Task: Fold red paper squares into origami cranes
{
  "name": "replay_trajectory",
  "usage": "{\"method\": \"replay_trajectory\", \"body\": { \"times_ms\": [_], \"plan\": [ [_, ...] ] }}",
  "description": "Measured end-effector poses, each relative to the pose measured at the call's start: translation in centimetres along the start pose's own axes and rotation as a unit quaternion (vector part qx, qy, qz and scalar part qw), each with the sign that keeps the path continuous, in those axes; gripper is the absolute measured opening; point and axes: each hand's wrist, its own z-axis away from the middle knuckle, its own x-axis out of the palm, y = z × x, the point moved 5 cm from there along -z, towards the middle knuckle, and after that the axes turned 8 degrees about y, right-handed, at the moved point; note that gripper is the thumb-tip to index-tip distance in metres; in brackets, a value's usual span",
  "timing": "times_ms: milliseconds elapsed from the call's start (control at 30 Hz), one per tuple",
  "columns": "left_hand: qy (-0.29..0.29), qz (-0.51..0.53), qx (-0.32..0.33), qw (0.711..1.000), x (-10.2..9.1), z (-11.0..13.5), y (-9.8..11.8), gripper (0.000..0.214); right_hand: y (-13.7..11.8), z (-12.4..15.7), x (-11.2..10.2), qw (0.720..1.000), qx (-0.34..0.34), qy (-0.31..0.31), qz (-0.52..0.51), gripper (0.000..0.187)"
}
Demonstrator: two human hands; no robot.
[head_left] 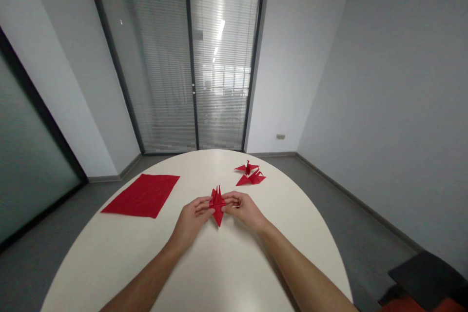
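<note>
A partly folded red paper figure (pixel 218 204) with two points sticking up is held between both hands above the white oval table (pixel 204 263). My left hand (pixel 192 219) pinches its left side with closed fingers. My right hand (pixel 243 208) pinches its right side the same way. Two finished red paper cranes (pixel 250 174) sit farther back on the table, right of centre.
A stack of flat red paper sheets (pixel 142 195) lies on the table's left. Beyond the table are glass doors with blinds (pixel 190 68), grey walls and grey floor. A dark seat edge (pixel 427 273) shows at lower right.
</note>
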Motion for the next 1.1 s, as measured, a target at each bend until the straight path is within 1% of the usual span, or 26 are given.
{"method": "replay_trajectory", "body": {
  "times_ms": [167, 333, 467, 567, 633, 800, 867, 1000, 1100],
  "plan": [
    [0.007, -0.002, 0.018, 1.0, 0.0, 0.2, 0.2, 0.041, 0.8, -0.2, 0.2, 1.0, 0.007, 0.015, -0.005, 0.05],
    [0.018, -0.029, 0.038, 0.999, -0.2, 0.0, 0.0, 0.034, 1.0, -0.2, 0.0, 0.999, -0.01, 0.034, 0.016, 0.047],
    [0.035, -0.062, 0.05, 0.996, -0.5, 0.0, 0.1, 0.033, 0.4, 0.0, 0.0, 0.997, -0.024, 0.036, 0.062, 0.035],
    [0.039, -0.068, 0.061, 0.995, -0.5, 0.1, 0.4, 0.032, 0.0, 0.0, 0.0, 0.993, -0.042, 0.041, 0.102, 0.026],
    [0.037, -0.061, 0.057, 0.996, -0.3, 0.1, 0.5, 0.034, 0.0, 0.0, -0.1, 0.991, -0.048, 0.048, 0.116, 0.024],
    [0.019, -0.072, 0.01, 0.997, 0.0, 0.2, 0.2, 0.04, 0.4, -0.1, -0.3, 0.988, -0.044, 0.059, 0.132, 0.022],
    [0.009, -0.074, 0.008, 0.997, 0.1, 0.3, 0.1, 0.038, 0.4, 0.0, -0.3, 0.988, -0.041, 0.057, 0.141, 0.023],
    [-0.009, -0.078, 0.005, 0.997, 0.3, 0.3, -0.1, 0.035, 0.0, 0.2, 0.1, 0.99, -0.033, 0.031, 0.136, 0.025],
    [-0.003, -0.078, 0.021, 0.997, 0.3, 0.4, 0.3, 0.029, -0.3, 0.3, 0.4, 0.992, -0.03, 0.015, 0.125, 0.024]
  ]
}}
